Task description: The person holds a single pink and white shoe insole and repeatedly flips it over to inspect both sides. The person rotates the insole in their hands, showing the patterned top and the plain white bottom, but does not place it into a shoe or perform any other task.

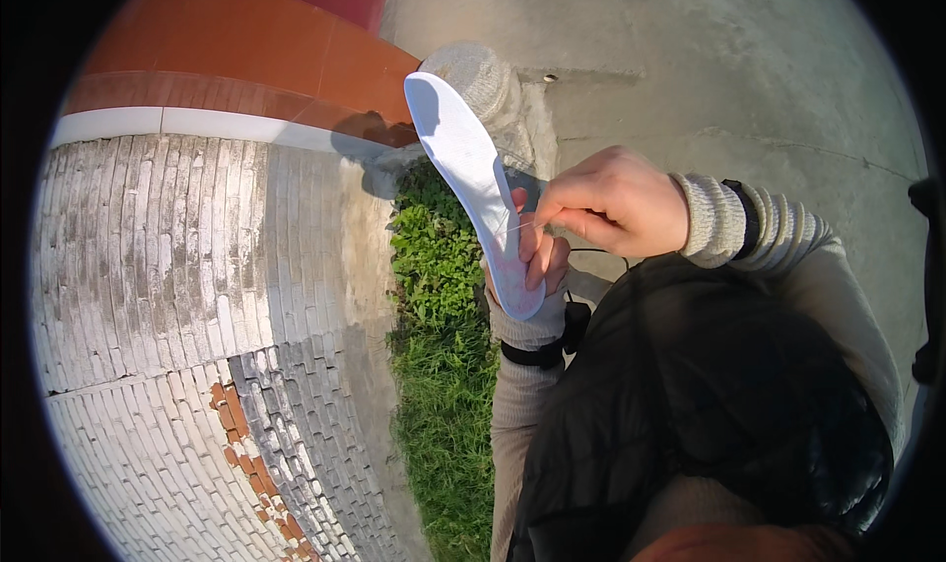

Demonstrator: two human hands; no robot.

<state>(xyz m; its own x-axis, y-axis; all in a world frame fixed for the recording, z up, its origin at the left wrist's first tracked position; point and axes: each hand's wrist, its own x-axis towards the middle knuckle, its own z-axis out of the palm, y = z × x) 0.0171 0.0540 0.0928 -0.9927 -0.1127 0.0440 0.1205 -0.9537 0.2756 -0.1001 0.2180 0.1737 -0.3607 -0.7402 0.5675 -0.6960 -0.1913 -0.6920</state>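
Observation:
A white shoe insole (462,144) slants across the middle of the view, its wide toe end up and its rounded heel end down. Faint pink marks show on the heel part. My left hand (545,260) grips the insole near the heel, with fingers over its right edge and part of the hand hidden beneath it. At the right, the thumb and fingertips of my right hand (619,204) pinch a thin pale thread (520,229), which runs taut to the insole's surface. Whether a needle is between those fingertips is too small to tell.
A painted brick wall (155,259) stands at the left, with a strip of grass and leafy plants (440,385) along its foot. Beyond the insole are a round stone block (473,78) and an orange wall panel (244,41). Concrete ground (739,67) spreads to the right.

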